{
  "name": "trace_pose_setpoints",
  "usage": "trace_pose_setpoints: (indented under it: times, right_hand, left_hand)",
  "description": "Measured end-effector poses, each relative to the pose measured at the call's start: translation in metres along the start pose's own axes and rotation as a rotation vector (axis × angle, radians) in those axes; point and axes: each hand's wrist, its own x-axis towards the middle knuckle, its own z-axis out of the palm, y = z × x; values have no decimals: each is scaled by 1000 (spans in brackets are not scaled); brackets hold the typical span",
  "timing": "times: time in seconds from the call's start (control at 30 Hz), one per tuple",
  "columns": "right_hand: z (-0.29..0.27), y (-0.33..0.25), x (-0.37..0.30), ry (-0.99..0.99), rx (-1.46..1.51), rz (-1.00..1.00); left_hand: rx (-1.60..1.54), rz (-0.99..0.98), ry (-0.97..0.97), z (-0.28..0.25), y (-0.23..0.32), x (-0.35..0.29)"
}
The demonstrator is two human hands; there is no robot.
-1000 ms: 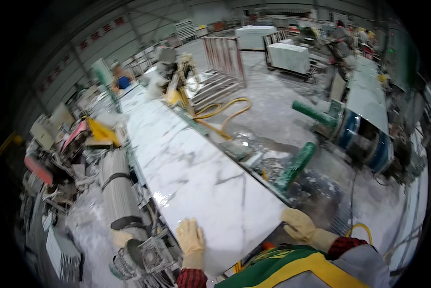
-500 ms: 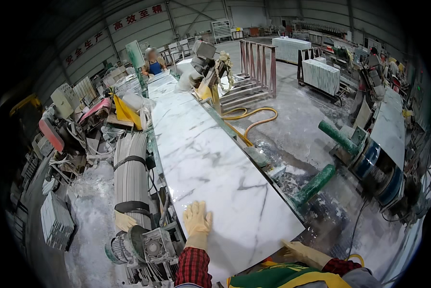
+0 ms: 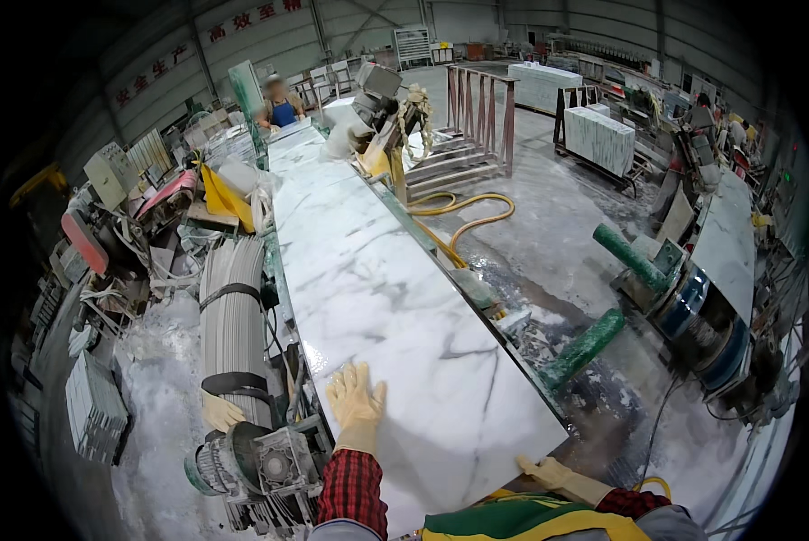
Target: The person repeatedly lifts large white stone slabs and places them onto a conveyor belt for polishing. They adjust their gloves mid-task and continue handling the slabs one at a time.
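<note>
A long white marble slab [image 3: 395, 288] with grey veins stretches away from me on a green-framed bench. My left hand [image 3: 358, 406], in a cream rubber glove, lies flat on its near left part with the fingers spread. At the near right corner, my right hand [image 3: 562, 478], gloved alike, grips the slab's end edge. Its thumb side shows while the other fingers are partly hidden.
A grey motor [image 3: 242, 460] and a ribbed bellows [image 3: 233, 316] flank the bench's left side. Green rollers [image 3: 585, 347] jut out at right, near a yellow hose [image 3: 477, 216]. Beyond the far end, a person [image 3: 283, 110] in a blue apron stands behind machinery.
The view has shifted slightly. My left hand sits a little farther forward and left, its fingers somewhat more spread. My right hand stays at the slab's near edge.
</note>
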Motion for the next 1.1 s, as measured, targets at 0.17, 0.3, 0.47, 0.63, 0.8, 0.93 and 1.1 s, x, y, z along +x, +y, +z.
trace_pose_setpoints:
  times: [0.17,0.3,0.47,0.63,0.8,0.93,1.1]
  right_hand:
    - [27,106,60,160,-526,-775]
    - [27,110,64,-33,-403,-471]
    - [-1,-9,-12,-89,47,-104]
    - [4,17,34,83,-91,-243]
    - [13,47,55,46,-184,-326]
    - [13,83,55,32,-237,-434]
    - [21,131,50,37,-316,-602]
  left_hand:
    - [-27,23,88,8,8,5]
    - [-33,51,167,16,6,6]
    - [-46,0,177,-3,-7,-12]
    - [-52,41,343,24,11,3]
    - [-135,29,253,0,9,-13]
    - [-102,43,440,8,8,-16]
    - [-96,20,279,1,10,-15]
